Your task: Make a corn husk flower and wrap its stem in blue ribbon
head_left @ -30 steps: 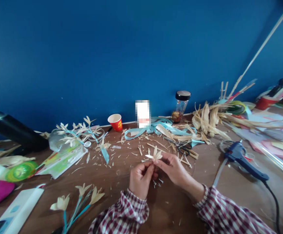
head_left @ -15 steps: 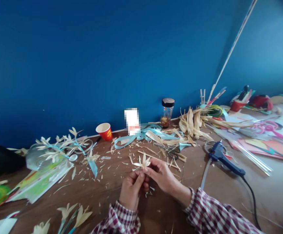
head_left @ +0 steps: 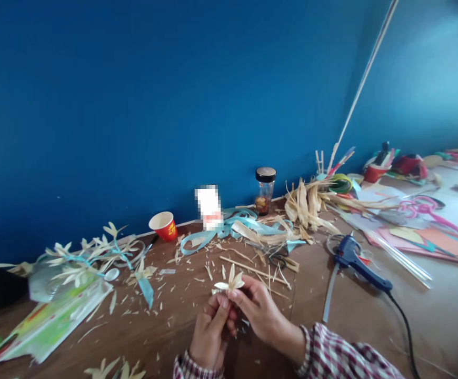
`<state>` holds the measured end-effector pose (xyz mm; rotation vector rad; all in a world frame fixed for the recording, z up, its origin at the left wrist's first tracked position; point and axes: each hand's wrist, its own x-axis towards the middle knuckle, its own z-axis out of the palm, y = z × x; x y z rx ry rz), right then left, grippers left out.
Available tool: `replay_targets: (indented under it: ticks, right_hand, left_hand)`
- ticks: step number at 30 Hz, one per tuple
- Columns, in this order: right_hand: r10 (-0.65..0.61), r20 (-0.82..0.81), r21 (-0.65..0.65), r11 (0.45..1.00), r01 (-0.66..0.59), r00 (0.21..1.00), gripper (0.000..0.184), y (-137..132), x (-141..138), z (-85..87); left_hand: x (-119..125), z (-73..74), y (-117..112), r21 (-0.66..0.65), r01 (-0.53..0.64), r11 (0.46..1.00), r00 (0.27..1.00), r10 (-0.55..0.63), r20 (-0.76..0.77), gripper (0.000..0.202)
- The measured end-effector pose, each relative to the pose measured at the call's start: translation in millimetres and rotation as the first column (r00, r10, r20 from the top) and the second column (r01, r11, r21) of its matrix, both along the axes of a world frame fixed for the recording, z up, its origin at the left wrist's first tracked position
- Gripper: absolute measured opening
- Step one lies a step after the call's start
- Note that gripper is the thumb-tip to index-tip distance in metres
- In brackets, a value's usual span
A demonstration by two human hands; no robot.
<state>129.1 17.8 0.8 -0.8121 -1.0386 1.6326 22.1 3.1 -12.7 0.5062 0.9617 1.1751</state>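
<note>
Both hands meet over the brown table (head_left: 355,326), pinching a small cream husk flower (head_left: 229,281) between their fingertips. My left hand (head_left: 210,331) is closed on the flower's base from below. My right hand (head_left: 258,310) grips it from the right side with thumb and fingers pressed together. The petals fan upward above the fingers. Plaid sleeves cover both wrists.
A blue glue gun (head_left: 357,260) with a black cord lies to the right. Scissors (head_left: 276,258), husk strips (head_left: 311,202) and pale blue ribbon (head_left: 229,226) lie behind the hands. A red cup (head_left: 163,225) and a jar (head_left: 264,190) stand by the blue wall. Finished flowers (head_left: 90,252) lie left.
The view has swung right and tilted up, so the table and hands sit lower and further left. Both hands keep the flower, drawn slightly closer to me.
</note>
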Motion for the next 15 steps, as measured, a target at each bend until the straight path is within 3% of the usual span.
replay_targets:
  ticks: [3, 8, 11, 15]
  right_hand:
    - [-0.029, 0.002, -0.018, 0.999, 0.029, 1.000, 0.029, 1, -2, -5.1]
    - [-0.240, 0.225, 0.055, 0.971, 0.234, 0.944, 0.026, 7, 9, 0.3]
    - [-0.226, 0.411, 0.196, 0.968, 0.157, 0.883, 0.019, 11, 15, 10.2]
    - [-0.199, 0.550, 0.382, 0.924, -0.032, 0.811, 0.016, 7, 13, 15.3]
  left_hand:
    - [1, -5.0, 1, 0.002, -0.004, 1.000, 1.000, 0.004, -0.027, 0.037]
    - [0, -6.6, 4, 0.071, -0.061, 0.996, 0.994, 0.067, -0.081, 0.035]
    - [-4, -2.9, 6, 0.122, -0.101, 0.987, 0.986, 0.115, -0.120, 0.035]
    - [-12, 6.0, 6, 0.177, -0.037, 0.984, 0.990, 0.061, -0.131, 0.028]
